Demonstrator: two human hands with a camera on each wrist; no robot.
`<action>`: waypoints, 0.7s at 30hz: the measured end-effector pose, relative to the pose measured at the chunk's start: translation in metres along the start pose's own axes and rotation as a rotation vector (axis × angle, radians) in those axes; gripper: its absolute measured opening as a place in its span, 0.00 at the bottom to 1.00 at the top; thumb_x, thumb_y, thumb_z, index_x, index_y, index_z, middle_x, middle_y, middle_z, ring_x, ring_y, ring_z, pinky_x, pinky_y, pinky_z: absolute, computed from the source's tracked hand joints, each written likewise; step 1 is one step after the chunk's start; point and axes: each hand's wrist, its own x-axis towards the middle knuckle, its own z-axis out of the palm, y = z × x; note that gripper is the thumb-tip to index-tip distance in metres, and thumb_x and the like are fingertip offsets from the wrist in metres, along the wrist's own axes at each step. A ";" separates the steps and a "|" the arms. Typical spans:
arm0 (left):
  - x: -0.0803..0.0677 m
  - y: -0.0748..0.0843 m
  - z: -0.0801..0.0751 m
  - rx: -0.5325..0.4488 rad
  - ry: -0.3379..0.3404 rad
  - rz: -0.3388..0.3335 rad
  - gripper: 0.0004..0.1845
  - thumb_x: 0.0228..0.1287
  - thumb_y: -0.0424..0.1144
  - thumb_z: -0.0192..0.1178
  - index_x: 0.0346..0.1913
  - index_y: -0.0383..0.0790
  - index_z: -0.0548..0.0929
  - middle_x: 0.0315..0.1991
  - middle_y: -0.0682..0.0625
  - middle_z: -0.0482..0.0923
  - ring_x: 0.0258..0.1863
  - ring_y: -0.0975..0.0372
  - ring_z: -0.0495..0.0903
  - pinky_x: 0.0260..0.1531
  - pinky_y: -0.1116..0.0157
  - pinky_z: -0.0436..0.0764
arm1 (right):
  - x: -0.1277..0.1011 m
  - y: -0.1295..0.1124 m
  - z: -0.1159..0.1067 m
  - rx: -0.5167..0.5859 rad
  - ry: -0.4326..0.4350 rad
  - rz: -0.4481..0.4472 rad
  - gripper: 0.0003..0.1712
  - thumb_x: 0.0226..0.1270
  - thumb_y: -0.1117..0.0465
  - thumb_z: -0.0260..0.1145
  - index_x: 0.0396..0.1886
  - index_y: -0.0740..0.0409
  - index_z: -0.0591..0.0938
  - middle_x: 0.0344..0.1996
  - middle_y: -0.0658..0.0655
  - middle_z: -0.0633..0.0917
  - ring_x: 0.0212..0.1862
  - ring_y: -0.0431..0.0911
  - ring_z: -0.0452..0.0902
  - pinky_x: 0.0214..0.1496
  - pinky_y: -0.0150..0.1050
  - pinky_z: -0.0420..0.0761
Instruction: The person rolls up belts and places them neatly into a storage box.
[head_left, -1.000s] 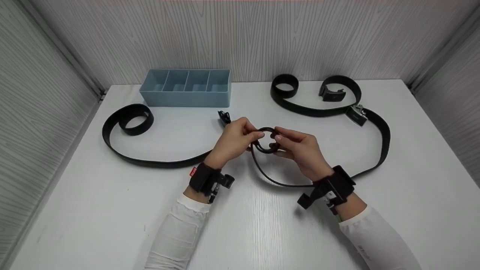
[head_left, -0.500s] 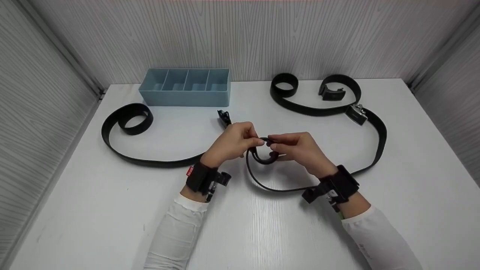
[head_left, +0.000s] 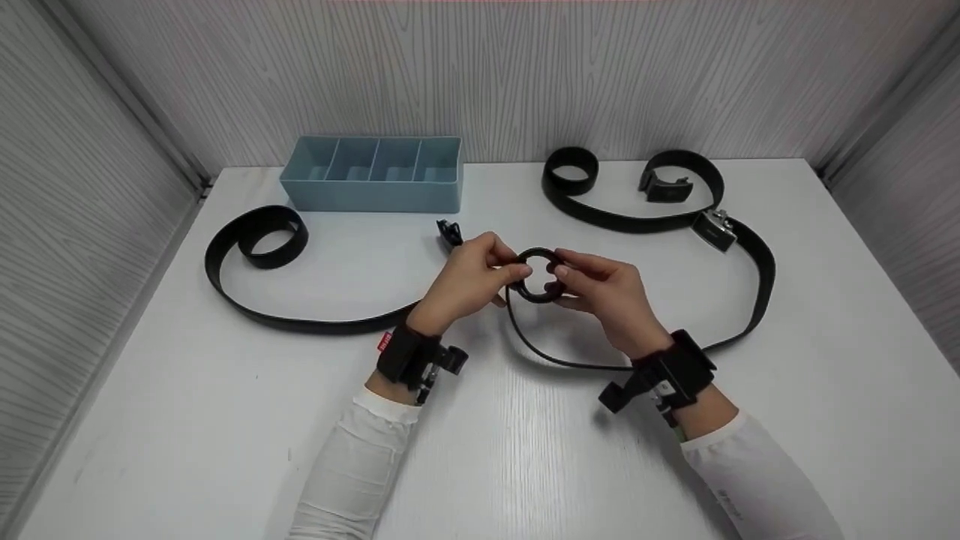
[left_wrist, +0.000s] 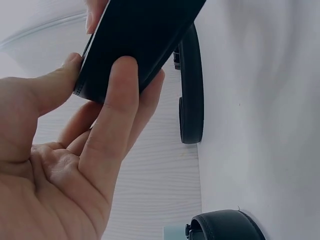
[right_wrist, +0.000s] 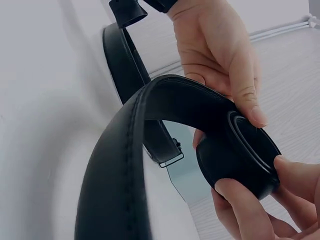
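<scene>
A black leather belt is wound at one end into a small round coil point(head_left: 540, 298), raised above the white table. My left hand point(head_left: 471, 277) pinches the coil's left side between thumb and fingers. On its right side my right hand point(head_left: 611, 300) grips it, thumb on the edge. In the left wrist view, the left fingers lie along the belt's flat face point(left_wrist: 145, 42). The right wrist view shows both hands on the coil point(right_wrist: 225, 155), the stitched strap point(right_wrist: 115, 165) curving away. From the coil the strap loops down and right toward a plate buckle point(head_left: 714, 229).
A second belt point(head_left: 322, 327) lies at left, curled at one end, its buckle point(head_left: 450, 234) just beyond my left hand. Another belt point(head_left: 615, 223) with a plate buckle point(head_left: 667, 189) lies at back right. A blue four-slot box point(head_left: 371, 196) stands at the back wall.
Both hands dipped toward me, then rose again with the belt's coiled end. The coil now looks rounder, its turns more closely overlapped. The other belts and the box have stayed put.
</scene>
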 end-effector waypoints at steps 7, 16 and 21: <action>-0.001 0.002 -0.005 0.022 -0.027 0.015 0.08 0.72 0.35 0.68 0.43 0.34 0.81 0.35 0.44 0.86 0.40 0.46 0.86 0.30 0.61 0.87 | 0.000 -0.002 -0.001 -0.020 -0.059 0.010 0.24 0.71 0.67 0.71 0.65 0.66 0.81 0.56 0.67 0.86 0.49 0.50 0.89 0.54 0.46 0.85; -0.005 0.005 -0.012 0.148 -0.197 0.020 0.08 0.70 0.35 0.69 0.42 0.34 0.82 0.36 0.45 0.89 0.37 0.48 0.87 0.28 0.63 0.84 | -0.003 -0.009 -0.005 -0.257 -0.216 0.038 0.22 0.71 0.64 0.72 0.62 0.64 0.84 0.56 0.63 0.87 0.48 0.47 0.88 0.50 0.45 0.87; -0.004 0.004 -0.011 0.147 -0.171 0.004 0.09 0.70 0.37 0.69 0.44 0.35 0.82 0.38 0.47 0.89 0.40 0.49 0.87 0.30 0.63 0.85 | -0.002 -0.008 -0.003 -0.253 -0.183 0.033 0.23 0.71 0.64 0.72 0.64 0.66 0.83 0.57 0.64 0.86 0.48 0.47 0.88 0.48 0.44 0.87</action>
